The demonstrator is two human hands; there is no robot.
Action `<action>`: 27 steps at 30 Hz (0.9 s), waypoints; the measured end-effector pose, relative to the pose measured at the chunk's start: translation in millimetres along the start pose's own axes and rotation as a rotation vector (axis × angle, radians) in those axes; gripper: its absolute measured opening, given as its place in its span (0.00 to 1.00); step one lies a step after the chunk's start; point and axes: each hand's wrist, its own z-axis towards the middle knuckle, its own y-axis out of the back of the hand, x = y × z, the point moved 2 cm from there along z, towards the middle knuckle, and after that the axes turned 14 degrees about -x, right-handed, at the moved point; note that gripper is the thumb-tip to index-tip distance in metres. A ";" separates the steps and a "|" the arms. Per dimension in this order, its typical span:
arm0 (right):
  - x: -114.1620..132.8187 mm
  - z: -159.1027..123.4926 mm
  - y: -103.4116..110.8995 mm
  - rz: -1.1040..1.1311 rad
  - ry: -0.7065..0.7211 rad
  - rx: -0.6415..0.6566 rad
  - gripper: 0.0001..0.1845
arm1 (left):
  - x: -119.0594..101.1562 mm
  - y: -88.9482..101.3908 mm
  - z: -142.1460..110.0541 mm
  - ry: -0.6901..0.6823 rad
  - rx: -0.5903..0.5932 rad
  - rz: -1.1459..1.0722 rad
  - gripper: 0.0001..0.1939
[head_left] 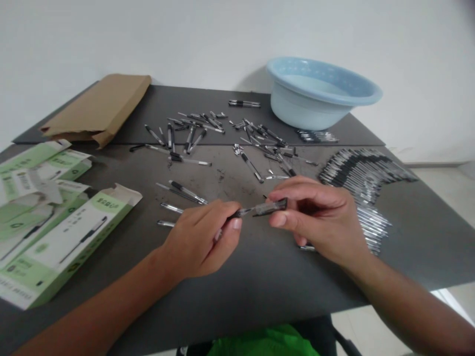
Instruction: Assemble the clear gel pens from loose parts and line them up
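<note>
Low over the front of the grey table, my left hand (206,235) is closed round a pen (243,212), its pointed tip facing right. Most of that pen's barrel is hidden by my fingers. Facing it, my right hand (321,217) pinches a clear pen cap (270,206) with a dark clip between thumb and fingers. Tip and cap are very close; whether they touch I cannot tell. Several pens (187,192) lie just beyond my left hand. Beside my right hand, a fanned row of pens (365,185) covers the table.
Loose pens and pen parts (198,123) are scattered mid-table, with another pile (261,133) to their right. A light blue basin (309,106) stands at the back right. A brown paper bag (100,104) lies back left, and green-white pen boxes (74,242) are stacked at left.
</note>
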 end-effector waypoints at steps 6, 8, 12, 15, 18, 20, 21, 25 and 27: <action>-3.2 -1.7 0.7 -0.071 0.005 -0.001 0.15 | -4.5 3.4 1.6 -0.024 -0.041 0.000 0.07; -2.8 -1.6 1.7 -0.107 0.013 -0.024 0.14 | -4.9 4.0 1.7 -0.026 -0.035 -0.011 0.07; -1.6 -1.7 2.9 -0.190 0.003 -0.050 0.13 | -4.1 4.5 1.6 -0.024 -0.007 0.007 0.07; -2.0 -2.0 2.9 -0.216 0.016 -0.046 0.13 | -3.5 5.2 1.5 -0.029 -0.007 0.013 0.08; -3.0 -1.9 3.3 -0.226 0.031 -0.058 0.13 | -3.8 5.7 1.7 -0.042 -0.008 0.017 0.08; -3.2 -1.9 3.5 -0.225 0.034 -0.076 0.12 | -4.0 5.9 1.9 -0.039 -0.008 0.016 0.09; -3.1 -1.9 3.6 -0.221 0.031 -0.086 0.12 | -4.1 6.0 2.0 -0.033 -0.007 0.020 0.09; -3.4 -2.6 4.8 -0.209 -0.013 -0.128 0.11 | -2.9 5.6 1.9 -0.010 -0.003 0.015 0.11; -5.1 -2.7 6.5 -0.188 -0.033 -0.152 0.11 | -1.5 5.3 1.2 0.008 0.000 -0.026 0.11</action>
